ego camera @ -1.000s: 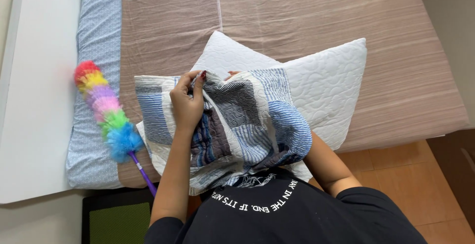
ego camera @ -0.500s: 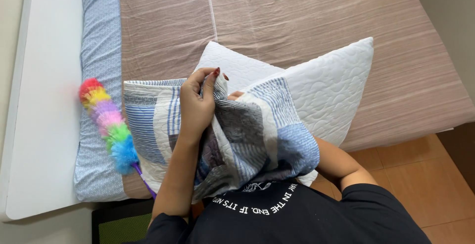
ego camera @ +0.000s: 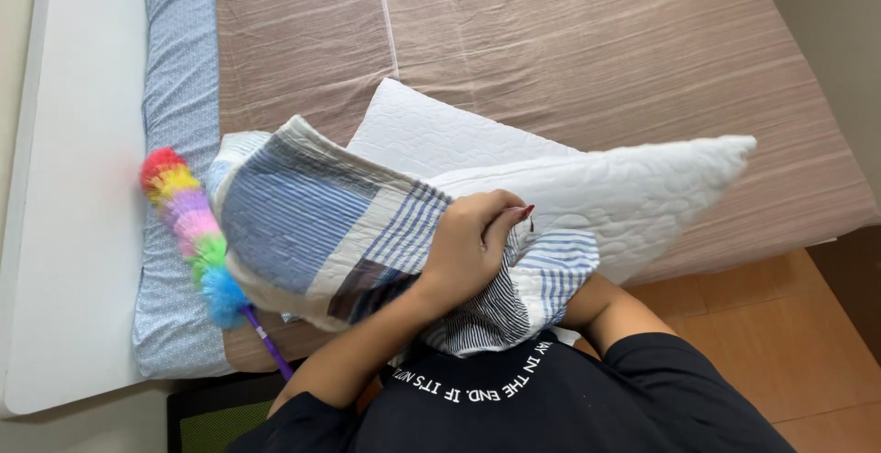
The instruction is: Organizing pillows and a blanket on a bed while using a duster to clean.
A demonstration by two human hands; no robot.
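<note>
Head view, nearest first: left hand is closed, fingers bunched on the edge of a blue-and-white striped patchwork fabric pillowcase, held above the bed's near edge. Right hand is hidden inside that pillowcase; whether it grips cannot be told, only the forearm shows. White quilted rectangular pillow sits partly inside the pillowcase, its far corner protruding to the right. Rainbow-coloured fluffy duster with purple handle lies just left, on a pale blue patterned sheet. Beyond, brown striped bedcover spreads.

duster at left, bare bedsheet beyond
</note>
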